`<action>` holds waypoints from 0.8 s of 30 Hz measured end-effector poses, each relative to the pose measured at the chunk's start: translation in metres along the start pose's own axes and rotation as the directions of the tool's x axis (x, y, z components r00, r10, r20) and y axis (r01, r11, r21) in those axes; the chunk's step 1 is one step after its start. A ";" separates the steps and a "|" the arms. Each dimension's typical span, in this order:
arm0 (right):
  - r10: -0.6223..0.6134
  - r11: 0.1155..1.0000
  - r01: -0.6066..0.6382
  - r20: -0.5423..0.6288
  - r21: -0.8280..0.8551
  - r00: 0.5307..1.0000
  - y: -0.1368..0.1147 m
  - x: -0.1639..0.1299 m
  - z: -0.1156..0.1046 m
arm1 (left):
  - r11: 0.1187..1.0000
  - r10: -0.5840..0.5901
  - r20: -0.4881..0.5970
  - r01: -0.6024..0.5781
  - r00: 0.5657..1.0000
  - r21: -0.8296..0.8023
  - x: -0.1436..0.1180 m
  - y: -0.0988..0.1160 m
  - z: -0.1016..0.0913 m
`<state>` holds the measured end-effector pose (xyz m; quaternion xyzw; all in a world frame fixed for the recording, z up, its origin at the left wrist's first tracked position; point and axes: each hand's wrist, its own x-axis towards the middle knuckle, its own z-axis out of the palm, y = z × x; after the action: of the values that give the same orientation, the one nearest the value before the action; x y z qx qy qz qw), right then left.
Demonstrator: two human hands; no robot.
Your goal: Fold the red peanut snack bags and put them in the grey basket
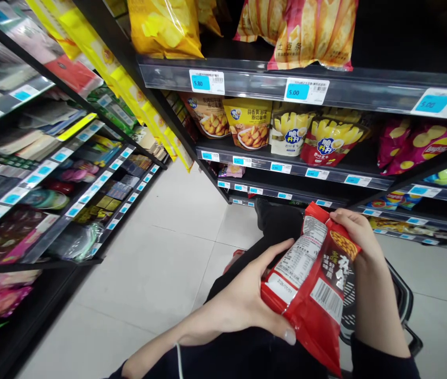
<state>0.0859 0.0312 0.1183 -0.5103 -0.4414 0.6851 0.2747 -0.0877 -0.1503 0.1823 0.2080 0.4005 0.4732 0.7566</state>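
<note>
- A narrow shop aisle runs ahead over a pale tiled floor (176,247), with black shelving on both sides carrying blue-and-white price tags along the edges.
- The right-hand shelf unit (326,87) is stocked with snack bags: yellow crisp bags (164,26) and a pink-and-red bag of potato sticks (310,31) on the top level, and below them brown and yellow pouches (249,123) beside red-and-yellow bags (331,142) and pink crisp bags (416,145).
- The left-hand shelves (41,173) hold smaller flat packets and boxes, too blurred to tell apart.
- A red snack bag (312,284) is held low in the middle of the view, between both hands, tilted, with its back panel facing up so the white nutrition label and barcode show.
- The left hand (247,300) is curled around the bag's lower left edge, with the thumb pressed on the underside corner and the fingers spread along the printed back.
- The right hand (355,229) grips the bag's upper right corner, fingers folded over the top edge and closed on the foil.
- Both forearms come up from the bottom of the view in dark sleeves (381,360).
- Under the right forearm, part of a black basket (403,302) shows, just beside the bag; whether the bag touches it cannot be told.
- The person's dark trouser leg (274,223) stretches forward toward the foot of the right-hand shelves.
</note>
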 end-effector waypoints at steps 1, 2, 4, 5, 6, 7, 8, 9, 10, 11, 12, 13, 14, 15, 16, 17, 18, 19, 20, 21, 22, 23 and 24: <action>0.000 1.000 0.000 0.005 0.000 1.000 0.001 0.000 0.001 | 1.000 -0.004 -0.001 0.004 1.000 0.004 0.000 0.002 0.000; -0.002 1.000 0.002 0.009 0.000 1.000 0.001 0.001 0.002 | 1.000 -0.003 -0.002 0.003 1.000 0.004 -0.001 0.004 0.000; -0.008 1.000 0.008 0.015 -0.004 1.000 0.002 0.001 0.004 | 1.000 0.002 -0.002 -0.002 1.000 -0.001 -0.002 0.007 0.000; -0.010 1.000 0.010 0.015 -0.005 1.000 0.003 0.001 0.005 | 1.000 0.004 -0.002 -0.004 1.000 -0.004 -0.002 0.007 0.000; -0.012 1.000 0.012 0.009 -0.001 1.000 0.003 0.001 0.005 | 1.000 0.006 -0.002 -0.006 1.000 -0.008 -0.001 0.006 -0.001; -0.013 1.000 0.013 -0.004 0.008 1.000 0.004 0.001 0.005 | 1.000 0.010 -0.007 -0.010 1.000 -0.011 -0.001 0.005 -0.002; -0.013 1.000 0.013 -0.020 0.023 1.000 0.004 0.001 0.005 | 1.000 0.014 -0.019 -0.014 1.000 -0.015 0.001 0.003 -0.004; -0.012 0.999 0.014 -0.040 0.043 0.999 0.005 0.002 0.003 | 1.000 0.015 -0.037 -0.016 0.999 -0.020 0.002 0.000 -0.008; -0.014 0.998 0.019 -0.064 0.067 0.998 0.007 0.003 0.002 | 1.000 0.013 -0.059 -0.015 0.998 -0.027 0.004 -0.003 -0.012; -0.018 0.995 0.026 -0.090 0.094 0.996 0.008 0.004 -0.001 | 0.999 0.010 -0.087 -0.013 0.996 -0.034 0.007 -0.005 -0.017; -0.020 0.992 0.034 -0.114 0.119 0.993 0.010 0.005 -0.003 | 0.999 0.009 -0.117 -0.014 0.993 -0.041 0.009 -0.007 -0.022; -0.020 0.989 0.039 -0.136 0.140 0.991 0.012 0.007 -0.005 | 0.999 0.010 -0.146 -0.017 0.989 -0.047 0.011 -0.008 -0.027; -0.015 0.987 0.039 -0.152 0.157 0.988 0.015 0.009 -0.007 | 0.998 0.014 -0.171 -0.023 0.985 -0.051 0.013 -0.009 -0.032; -0.003 0.985 0.031 -0.160 0.169 0.987 0.018 0.011 -0.008 | 0.998 0.023 -0.190 -0.035 0.981 -0.056 0.014 -0.008 -0.035; 0.013 0.984 0.016 -0.159 0.177 0.987 0.021 0.013 -0.009 | 0.997 0.036 -0.204 -0.050 0.978 -0.063 0.014 -0.007 -0.038; 0.025 0.983 0.004 -0.156 0.182 0.987 0.024 0.014 -0.008 | 0.995 0.049 -0.211 -0.066 0.976 -0.074 0.014 -0.005 -0.039; 0.031 0.983 -0.002 -0.153 0.183 0.988 0.027 0.015 -0.006 | 0.993 0.060 -0.213 -0.081 0.975 -0.089 0.014 -0.003 -0.039; 0.030 0.983 -0.001 -0.153 0.184 0.988 0.030 0.015 -0.004 | 0.990 0.073 -0.215 -0.097 0.974 -0.106 0.013 -0.002 -0.038; 0.024 0.983 0.005 -0.152 0.183 0.988 0.032 0.014 -0.001 | 0.986 0.086 -0.218 -0.115 0.972 -0.123 0.012 0.000 -0.037; 0.016 0.983 0.011 -0.151 0.182 0.988 0.035 0.013 0.002 | 0.982 0.098 -0.219 -0.130 0.971 -0.136 0.010 0.001 -0.035; 0.016 0.983 0.012 -0.148 0.184 0.989 0.037 0.011 0.005 | 0.980 0.108 -0.219 -0.142 0.970 -0.143 0.009 0.002 -0.034; 0.018 0.982 0.010 -0.144 0.189 0.989 0.039 0.010 0.008 | 0.978 0.117 -0.218 -0.151 0.969 -0.145 0.007 0.003 -0.033; 0.021 0.981 0.006 -0.137 0.195 0.990 0.041 0.008 0.011 | 0.977 0.125 -0.216 -0.158 0.968 -0.143 0.005 0.003 -0.032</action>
<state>0.0762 0.0162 0.0795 -0.5290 -0.3499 0.6889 0.3509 -0.1140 -0.1464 0.1632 0.1249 0.4214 0.5755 0.6897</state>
